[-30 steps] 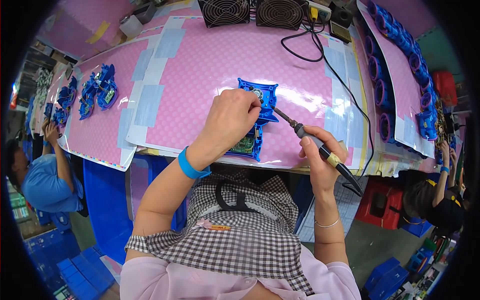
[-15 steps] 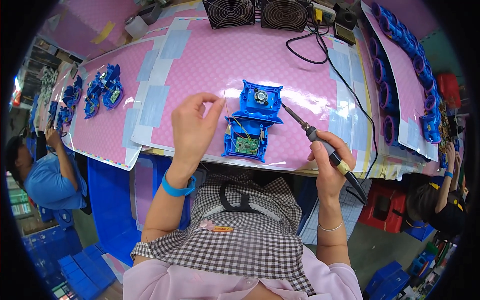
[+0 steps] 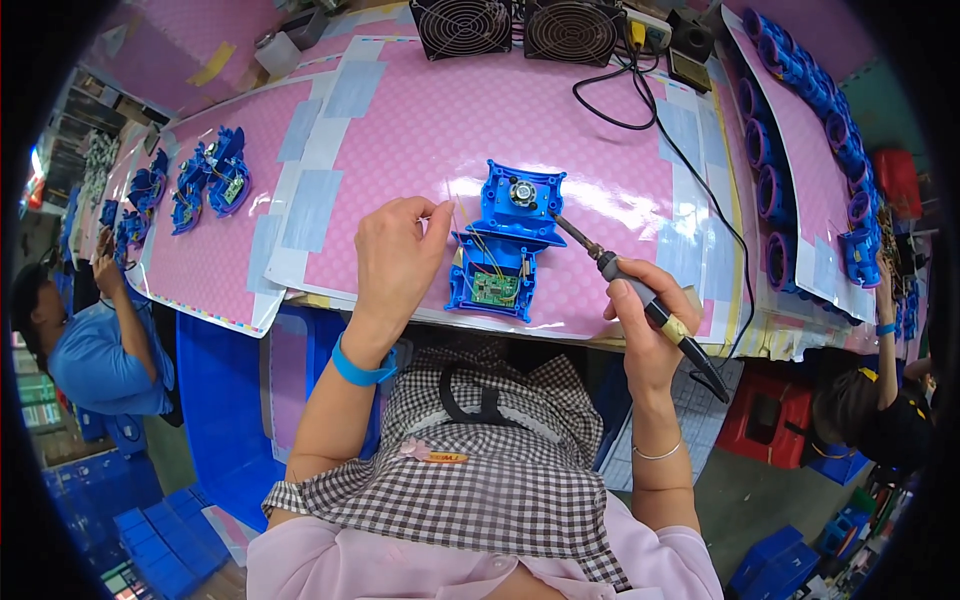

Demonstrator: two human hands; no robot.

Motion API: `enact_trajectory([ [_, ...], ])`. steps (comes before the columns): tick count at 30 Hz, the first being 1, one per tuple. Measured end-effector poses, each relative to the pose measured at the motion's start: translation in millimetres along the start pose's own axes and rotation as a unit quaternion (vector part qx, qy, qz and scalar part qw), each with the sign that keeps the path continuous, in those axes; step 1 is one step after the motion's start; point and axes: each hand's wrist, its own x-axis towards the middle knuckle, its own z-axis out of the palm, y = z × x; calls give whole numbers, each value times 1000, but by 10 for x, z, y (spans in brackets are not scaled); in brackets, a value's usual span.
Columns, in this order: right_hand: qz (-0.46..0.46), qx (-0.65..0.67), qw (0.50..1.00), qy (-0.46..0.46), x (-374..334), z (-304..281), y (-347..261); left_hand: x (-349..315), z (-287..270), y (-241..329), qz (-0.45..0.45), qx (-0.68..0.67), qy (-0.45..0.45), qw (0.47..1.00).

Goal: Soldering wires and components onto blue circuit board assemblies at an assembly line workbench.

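Note:
On the pink table mat, a blue plastic housing lies opened in two halves. The upper half (image 3: pixel 494 208) carries a round speaker-like part (image 3: pixel 522 193); in the lower one sits a green circuit board (image 3: pixel 495 289) with thin yellowish wires rising from it. My left hand (image 3: pixel 398 258), left of the housing, is closed, thumb and forefinger pinching a thin wire (image 3: pixel 459 207). My right hand (image 3: pixel 655 325) grips a soldering iron (image 3: pixel 640 286) like a pen. Its tip is at the right edge of the upper half; whether it touches cannot be made out.
Two black fans (image 3: pixel 462 27) stand at the far edge, near a black cable (image 3: pixel 690 170) running to the iron. More blue housings (image 3: pixel 228 172) lie at left, others (image 3: pixel 770 190) line a rack at right. Co-workers sit on both sides; a blue bin (image 3: pixel 225 420) is below.
My right hand has brought the soldering iron slightly left, its tip now at the upper half's edge. My left hand has shifted slightly right, toward the housing.

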Motion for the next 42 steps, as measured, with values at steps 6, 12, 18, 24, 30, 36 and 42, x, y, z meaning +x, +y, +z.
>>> enact_trajectory([
  [6,-1,-4,1000,1,16,5,-4,3,10,134,0,-33,-18,999],
  [12,-8,4,1000,-12,38,76,58,54,208,76,71,-75,9,995],
  [18,-31,-16,998,-45,103,178,120,58,314,191,20,-186,-30,982],
  [24,-45,-31,998,-38,124,197,146,74,344,178,93,-117,-54,987],
  [30,-49,-33,998,-37,161,197,150,108,356,180,103,-96,-60,988],
  [36,-19,3,1000,-9,110,175,-77,91,299,139,93,-68,-83,990],
  [42,-40,72,994,73,127,-42,-73,126,333,129,103,-76,-75,989],
])
